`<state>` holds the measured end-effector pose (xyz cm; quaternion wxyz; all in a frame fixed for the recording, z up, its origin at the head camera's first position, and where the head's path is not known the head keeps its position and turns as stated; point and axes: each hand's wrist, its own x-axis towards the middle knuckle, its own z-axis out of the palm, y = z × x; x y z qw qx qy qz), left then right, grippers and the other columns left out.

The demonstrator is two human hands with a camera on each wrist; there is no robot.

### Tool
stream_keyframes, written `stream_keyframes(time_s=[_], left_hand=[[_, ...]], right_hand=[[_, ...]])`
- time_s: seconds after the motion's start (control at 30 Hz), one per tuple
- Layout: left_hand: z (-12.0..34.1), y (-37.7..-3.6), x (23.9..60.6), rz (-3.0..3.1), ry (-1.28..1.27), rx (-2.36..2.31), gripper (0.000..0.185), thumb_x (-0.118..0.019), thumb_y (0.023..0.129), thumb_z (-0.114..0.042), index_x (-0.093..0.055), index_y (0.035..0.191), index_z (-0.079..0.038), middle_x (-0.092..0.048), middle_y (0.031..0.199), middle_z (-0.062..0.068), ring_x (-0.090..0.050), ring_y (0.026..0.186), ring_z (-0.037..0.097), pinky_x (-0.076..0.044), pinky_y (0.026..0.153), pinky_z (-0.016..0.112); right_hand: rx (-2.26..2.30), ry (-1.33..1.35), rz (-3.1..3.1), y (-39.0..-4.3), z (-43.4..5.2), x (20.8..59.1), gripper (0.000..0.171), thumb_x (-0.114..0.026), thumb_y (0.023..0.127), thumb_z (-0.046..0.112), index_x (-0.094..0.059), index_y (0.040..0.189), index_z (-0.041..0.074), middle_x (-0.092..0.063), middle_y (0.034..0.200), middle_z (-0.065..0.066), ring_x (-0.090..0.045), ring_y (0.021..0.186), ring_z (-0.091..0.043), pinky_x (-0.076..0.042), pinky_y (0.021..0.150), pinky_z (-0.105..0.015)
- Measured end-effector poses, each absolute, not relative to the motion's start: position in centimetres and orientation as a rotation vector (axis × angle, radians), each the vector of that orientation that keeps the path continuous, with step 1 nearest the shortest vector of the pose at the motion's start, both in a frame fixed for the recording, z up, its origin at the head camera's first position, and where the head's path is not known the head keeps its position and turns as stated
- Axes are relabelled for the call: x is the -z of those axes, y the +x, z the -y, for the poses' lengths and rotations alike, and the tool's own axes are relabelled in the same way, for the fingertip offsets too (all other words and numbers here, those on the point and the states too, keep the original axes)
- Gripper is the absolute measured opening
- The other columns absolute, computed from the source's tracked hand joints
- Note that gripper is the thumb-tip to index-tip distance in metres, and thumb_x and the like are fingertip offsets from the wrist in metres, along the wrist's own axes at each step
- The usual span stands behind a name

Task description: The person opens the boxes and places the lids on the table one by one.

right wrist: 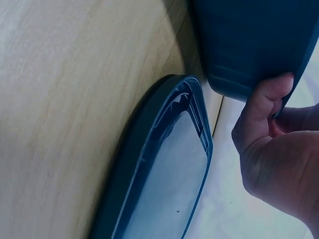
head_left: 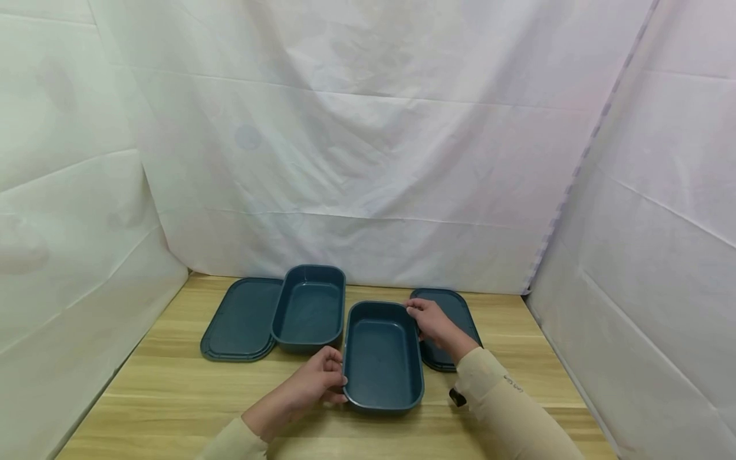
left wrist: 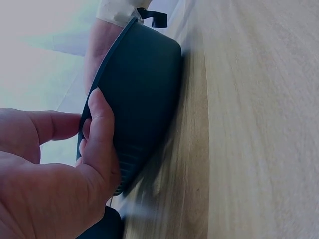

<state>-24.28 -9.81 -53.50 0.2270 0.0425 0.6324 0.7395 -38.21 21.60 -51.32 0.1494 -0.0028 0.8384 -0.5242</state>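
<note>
A dark teal rectangular container [head_left: 384,358] with rounded corners, nothing inside it, is between my hands in the head view. My left hand [head_left: 310,383] pinches its rim on the near left side; the left wrist view shows the thumb on the outer wall [left wrist: 144,79]. At the far right corner, my right hand [head_left: 436,322] pinches the rim between thumb and fingers. Whether the base fully touches the table, I cannot tell. A second matching container [head_left: 313,306] stands just behind and left, overlapping a flat teal lid [head_left: 244,319]. Another lid [head_left: 451,313] lies partly behind my right hand and forearm.
The wood-grain table [head_left: 155,396] carries everything. White cloth [head_left: 356,160] hangs behind it and along both sides. A small black piece [head_left: 457,397] sits at the right sleeve. In the right wrist view, the right lid [right wrist: 134,169] shows a raised, grooved rim.
</note>
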Motion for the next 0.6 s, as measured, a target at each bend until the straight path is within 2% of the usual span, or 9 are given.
stream_keyframes(time_s=[0.17,0.3,0.47,0.6], left_hand=[[9.8,-24.3,53.5,-1.754,0.121,-2.048,0.040,-0.063,0.099,0.006,-0.043,0.134,0.006,-0.055,0.107,0.012,-0.065,0.084,0.022,-0.065,0.074,0.037],[9.7,-24.3,53.2,-1.757,0.111,-2.052,0.041,-0.064,0.100,0.006,-0.043,0.135,0.007,-0.054,0.107,0.011,-0.064,0.084,0.021,-0.065,0.074,0.036],[9.5,-24.5,52.7,-1.787,0.104,-2.045,0.046,-0.066,0.100,0.006,-0.042,0.139,0.008,-0.051,0.109,0.011,-0.061,0.087,0.021,-0.065,0.076,0.036],[9.3,-24.5,52.4,-1.842,0.105,-2.029,0.050,-0.068,0.099,0.007,-0.043,0.142,0.010,-0.052,0.108,0.012,-0.060,0.087,0.021,-0.065,0.076,0.037]], right_hand=[[1.526,-0.022,-2.404,-38.2,-21.6,51.0,0.046,-0.048,0.121,0.019,-0.052,0.165,0.005,-0.046,0.168,-0.024,-0.063,0.115,-0.033,-0.057,0.068,-0.042],[1.548,-0.016,-2.390,-38.4,-21.7,50.8,0.045,-0.048,0.121,0.019,-0.053,0.164,0.006,-0.047,0.166,-0.023,-0.063,0.101,-0.030,-0.055,0.067,-0.041],[1.566,0.002,-2.365,-38.5,-21.9,50.6,0.045,-0.047,0.121,0.019,-0.053,0.163,0.005,-0.060,0.153,-0.021,-0.066,0.092,-0.026,-0.055,0.067,-0.040],[1.568,0.005,-2.359,-38.6,-22.0,50.2,0.042,-0.047,0.121,0.019,-0.058,0.159,0.005,-0.066,0.141,-0.019,-0.064,0.083,-0.024,-0.055,0.066,-0.041]])
